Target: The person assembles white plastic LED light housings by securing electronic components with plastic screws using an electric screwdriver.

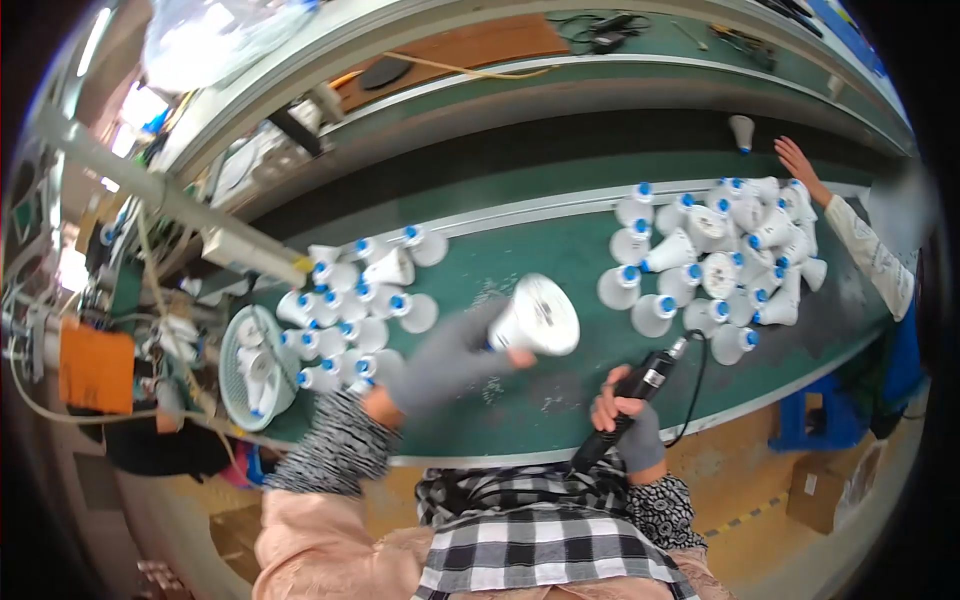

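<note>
My left hand (pixel 450 355), in a grey glove and somewhat blurred, grips a white cone-shaped piece (pixel 540 316) above the green table (pixel 500 255). The wide round face of that piece is turned up toward me. Near the table's front edge, my right hand (pixel 625 415), also gloved with bare fingertips, is wrapped round a black electric screwdriver (pixel 654 376), its tip pointing up and right. White cones with blue ends stand in a group (pixel 420 312) left of my left hand. A larger, partly heaped group (pixel 720 275) lies right of it.
A pale green basket (pixel 232 385) holding white pieces is at the left. Another person's hand (pixel 803 170) reaches in at the right near a lone cone (pixel 741 131). A shelf (pixel 480 45) spans the back. A blue stool (pixel 815 415) and a cardboard box (pixel 820 495) are below right.
</note>
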`<state>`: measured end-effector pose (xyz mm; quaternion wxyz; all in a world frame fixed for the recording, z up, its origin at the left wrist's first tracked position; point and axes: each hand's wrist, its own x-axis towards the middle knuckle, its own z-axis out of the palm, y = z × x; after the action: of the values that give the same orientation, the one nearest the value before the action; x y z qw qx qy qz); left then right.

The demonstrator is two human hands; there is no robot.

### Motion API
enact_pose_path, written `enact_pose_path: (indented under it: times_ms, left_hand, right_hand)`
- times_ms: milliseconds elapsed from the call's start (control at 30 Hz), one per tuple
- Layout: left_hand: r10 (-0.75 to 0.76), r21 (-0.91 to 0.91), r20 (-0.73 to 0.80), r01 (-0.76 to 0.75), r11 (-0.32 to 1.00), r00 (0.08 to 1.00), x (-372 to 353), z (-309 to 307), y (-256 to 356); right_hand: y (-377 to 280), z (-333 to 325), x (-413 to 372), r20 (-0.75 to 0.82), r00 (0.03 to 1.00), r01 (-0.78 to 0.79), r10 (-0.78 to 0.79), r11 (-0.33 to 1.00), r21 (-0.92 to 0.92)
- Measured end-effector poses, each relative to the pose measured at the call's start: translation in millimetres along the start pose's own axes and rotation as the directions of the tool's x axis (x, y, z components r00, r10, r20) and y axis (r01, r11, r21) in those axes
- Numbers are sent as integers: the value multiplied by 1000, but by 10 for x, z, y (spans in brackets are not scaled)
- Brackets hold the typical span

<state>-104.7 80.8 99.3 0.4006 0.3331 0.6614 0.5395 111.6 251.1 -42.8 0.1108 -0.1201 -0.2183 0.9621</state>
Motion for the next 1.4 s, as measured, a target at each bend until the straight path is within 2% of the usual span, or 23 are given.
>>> enact_pose_path:
  times_ms: [67, 133, 233, 333, 367, 467, 567, 667, 867, 1067, 1200, 1400]
  left_hand:
    - [-138, -224, -31, 128, 966, 990, -292, 316, -188]
    - [-71, -266, -87, 46, 963, 994, -477, 505, -547]
    - [-18, -156, -183, -11, 988, 983, -628, 698, -732]
    - [60, 158, -198, -28, 987, 978, -715, 751, -658]
    - [154, 248, -237, -93, 964, 959, -735, 783, -732]
    - [111, 251, -196, -59, 966, 974, -742, 812, -672]
    - [205, 259, -87, -177, 950, 975, -751, 775, -578]
    - [252, 42, -11, -251, 967, 968, -790, 763, -550]
    - [182, -78, -73, -187, 979, 981, -831, 857, -490]
    - [56, -247, -209, -108, 963, 976, -823, 948, -523]
    - [-118, -412, -290, -12, 911, 950, -812, 1033, -456]
    - [-251, -554, -386, -6, 832, 888, -787, 1077, -529]
  right_hand:
    - [42, 125, -2, 36, 999, 33, -29, 990, -139]
    - [36, 353, -41, 15, 999, 47, -44, 964, -263]
    - [95, 620, -81, 8, 1000, 21, -19, 980, -197]
    - [117, 787, -124, -34, 999, -37, 30, 971, -235]
    - [128, 834, -130, -43, 999, -41, 30, 963, -266]
    - [162, 861, -168, -71, 997, -54, 31, 940, -336]
    - [171, 866, -200, -82, 996, -52, 24, 930, -364]
    - [135, 897, -238, -88, 996, -40, 5, 914, -404]
    - [128, 957, -252, -42, 998, 16, -40, 881, -472]
    - [172, 930, -261, -30, 1000, -22, 8, 859, -512]
    - [209, 971, -246, -59, 998, -45, 17, 852, -521]
    - [251, 1037, -227, -122, 992, -64, -12, 802, -594]
